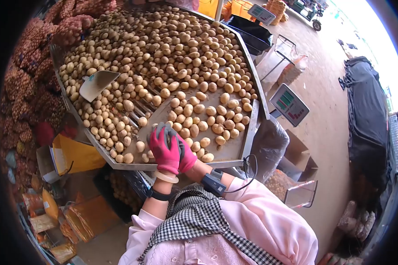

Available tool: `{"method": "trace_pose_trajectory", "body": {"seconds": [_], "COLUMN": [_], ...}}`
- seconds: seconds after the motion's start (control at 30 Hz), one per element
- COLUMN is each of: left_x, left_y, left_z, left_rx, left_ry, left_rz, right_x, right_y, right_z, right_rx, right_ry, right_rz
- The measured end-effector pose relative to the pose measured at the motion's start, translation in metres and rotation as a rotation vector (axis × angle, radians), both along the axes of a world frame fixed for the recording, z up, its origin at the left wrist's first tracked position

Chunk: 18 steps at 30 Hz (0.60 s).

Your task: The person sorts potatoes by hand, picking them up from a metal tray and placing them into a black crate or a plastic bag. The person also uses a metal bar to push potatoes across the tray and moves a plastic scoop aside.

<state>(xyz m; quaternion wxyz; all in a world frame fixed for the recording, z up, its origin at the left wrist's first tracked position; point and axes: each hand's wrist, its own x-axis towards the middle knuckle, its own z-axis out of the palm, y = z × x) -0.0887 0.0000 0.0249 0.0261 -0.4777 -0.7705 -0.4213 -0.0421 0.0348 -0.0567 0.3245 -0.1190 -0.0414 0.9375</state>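
Observation:
Both my hands wear pink gloves with grey palms and fingertips, and they are pressed together over the near edge of a metal sorting table [227, 152]. My left hand [163, 151] is in front, its fingers curled inward. Partly behind it, my right hand [187, 155] is closed against it. Whatever may be between them is hidden. Small, round, tan potatoes [194, 129] lie loose just beyond and to the right of my gloves. A large heap of potatoes [163, 44] covers the far side. On the heap's left rests a pale scoop [97, 85].
Metal slats [139, 110] show among the potatoes. A scale display [289, 104] stands off the right corner, above a plastic bag [269, 143]. Filled red net sacks [24, 84] are piled on the left. A yellow-sided box [77, 154] sits below the table's left edge.

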Motion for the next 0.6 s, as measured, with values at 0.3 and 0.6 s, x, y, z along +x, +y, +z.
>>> {"method": "trace_pose_trajectory", "body": {"seconds": [0.3, 0.6], "left_x": [-0.006, -0.087], "left_y": [0.025, -0.021], "left_z": [0.012, -0.045], "left_rx": [0.060, -0.173], "left_ry": [-0.499, -0.638], "left_rz": [-0.390, -0.272], "right_x": [0.244, 0.650], "right_y": [0.050, -0.074], "right_z": [0.035, -0.076], "right_rx": [-0.008, 0.087], "right_ry": [0.034, -0.422], "right_rz": [-0.499, -1.358]}}
